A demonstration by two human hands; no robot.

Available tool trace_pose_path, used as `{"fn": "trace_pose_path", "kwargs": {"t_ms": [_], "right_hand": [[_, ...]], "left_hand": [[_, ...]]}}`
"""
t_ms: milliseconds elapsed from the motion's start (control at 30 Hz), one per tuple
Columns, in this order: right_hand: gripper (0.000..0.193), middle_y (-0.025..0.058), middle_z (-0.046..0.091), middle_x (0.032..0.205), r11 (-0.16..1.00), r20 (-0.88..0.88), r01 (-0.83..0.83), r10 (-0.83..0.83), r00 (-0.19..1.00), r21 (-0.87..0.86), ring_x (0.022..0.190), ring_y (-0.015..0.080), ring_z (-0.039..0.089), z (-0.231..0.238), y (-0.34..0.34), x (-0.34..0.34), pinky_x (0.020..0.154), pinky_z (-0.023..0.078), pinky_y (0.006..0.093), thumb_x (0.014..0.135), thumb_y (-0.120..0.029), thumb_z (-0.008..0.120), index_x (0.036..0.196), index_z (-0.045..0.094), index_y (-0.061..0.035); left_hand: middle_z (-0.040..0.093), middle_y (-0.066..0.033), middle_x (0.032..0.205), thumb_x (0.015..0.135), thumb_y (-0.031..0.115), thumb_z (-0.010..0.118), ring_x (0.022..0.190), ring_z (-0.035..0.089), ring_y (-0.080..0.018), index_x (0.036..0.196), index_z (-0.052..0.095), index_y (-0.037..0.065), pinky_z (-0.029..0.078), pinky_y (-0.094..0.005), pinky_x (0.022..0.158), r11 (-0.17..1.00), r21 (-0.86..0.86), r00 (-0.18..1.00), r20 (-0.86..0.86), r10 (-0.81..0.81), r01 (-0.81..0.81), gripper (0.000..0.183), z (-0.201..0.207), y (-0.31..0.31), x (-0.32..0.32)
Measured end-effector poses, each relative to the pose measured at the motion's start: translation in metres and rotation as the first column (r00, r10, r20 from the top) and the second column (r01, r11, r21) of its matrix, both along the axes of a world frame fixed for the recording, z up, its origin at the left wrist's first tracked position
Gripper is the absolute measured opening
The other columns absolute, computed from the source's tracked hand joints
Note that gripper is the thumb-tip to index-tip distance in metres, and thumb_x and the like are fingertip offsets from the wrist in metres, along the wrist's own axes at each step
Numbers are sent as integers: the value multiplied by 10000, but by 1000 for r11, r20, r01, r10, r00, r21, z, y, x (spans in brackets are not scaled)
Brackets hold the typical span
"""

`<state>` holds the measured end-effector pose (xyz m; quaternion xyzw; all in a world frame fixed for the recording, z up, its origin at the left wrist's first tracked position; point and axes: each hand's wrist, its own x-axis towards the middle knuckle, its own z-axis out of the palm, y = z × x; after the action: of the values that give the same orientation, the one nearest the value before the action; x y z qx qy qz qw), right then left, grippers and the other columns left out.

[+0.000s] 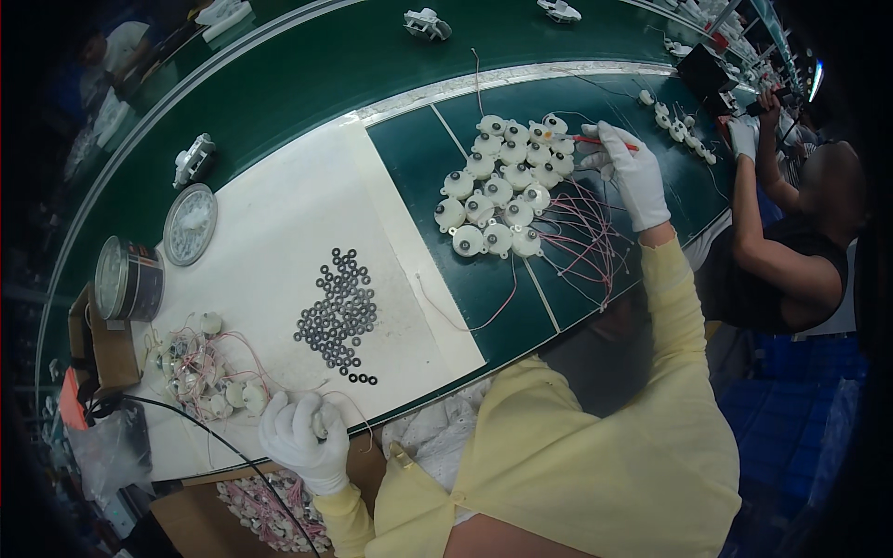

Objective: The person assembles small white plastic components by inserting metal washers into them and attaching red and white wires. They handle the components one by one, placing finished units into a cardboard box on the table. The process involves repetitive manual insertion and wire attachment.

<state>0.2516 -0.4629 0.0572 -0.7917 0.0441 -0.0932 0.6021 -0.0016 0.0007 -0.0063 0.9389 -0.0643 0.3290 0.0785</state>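
Here's the cluster of white round motors (498, 192), packed side by side on the dark green mat (414, 153), a small dark piece on top of most. At its far right edge, a slim red tool (584, 139) points left, its tip right by the motors. The right hand (625, 172), white-gloved, has it pinched between thumb and fingers, wrist bent, the yellow-sleeved forearm (674, 298) reaching up from below. Pink wires (586, 242) fan out from the motors just beneath that hand, right across the near approach.

Over to the left hand (307, 437), gloved too, down at the table's near edge: fingers curled in toward the thumb, though whether they grip something I can't tell. Just beyond sits a tangled heap of motors (253, 398), and a black cable (209, 431) runs close by that wrist.

Between the hands, black rings (339, 307) lie scattered on the white sheet (395, 349). Farther left, a tin (144, 284) and a round dish (168, 232); off right, a co-worker (791, 242).
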Motion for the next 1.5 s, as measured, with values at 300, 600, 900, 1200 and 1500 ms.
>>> {"fn": "trace_pose_path", "kwargs": {"t_ms": [300,600,900,1200,1500], "right_hand": [[430,93,791,1028,995,35,87,-89,995,40,766,88,719,3,-18,14,578,432,185,1079,-403,609,1229,743,-23],[437,114,794,1050,997,-21,61,-60,998,49,755,96,719,-6,-10,23,568,440,188,1088,-397,596,1249,722,-10],[432,88,788,1025,992,-13,109,-109,994,60,757,96,719,-2,-23,13,559,433,180,1081,-400,598,1227,733,-16],[454,123,792,1042,989,23,129,-131,991,78,755,111,723,5,-27,18,578,441,190,1087,-409,587,1241,719,-3],[441,113,792,1032,989,-5,137,-137,991,58,758,102,726,-1,-28,10,562,433,178,1074,-411,610,1214,732,-10]], "left_hand": [[614,-33,1015,805,79,733,1043,631,-341,1113,655,160,510,-483,900,999,44,1000,29,7,-9,328,3,-2,4],[633,-46,1036,830,97,731,1063,628,-349,1090,662,142,507,-488,919,1000,29,1000,12,3,-3,272,2,-1,3],[626,-43,1027,820,98,728,1040,626,-343,1078,660,153,514,-487,902,999,46,1000,23,16,-17,272,1,-1,3],[619,-53,1005,805,83,730,1015,631,-352,1056,666,150,522,-485,883,999,38,999,27,23,-24,268,3,-3,4],[610,-52,987,801,79,730,1019,629,-354,1051,664,154,520,-484,876,999,40,999,29,26,-27,270,4,-4,4]]}}
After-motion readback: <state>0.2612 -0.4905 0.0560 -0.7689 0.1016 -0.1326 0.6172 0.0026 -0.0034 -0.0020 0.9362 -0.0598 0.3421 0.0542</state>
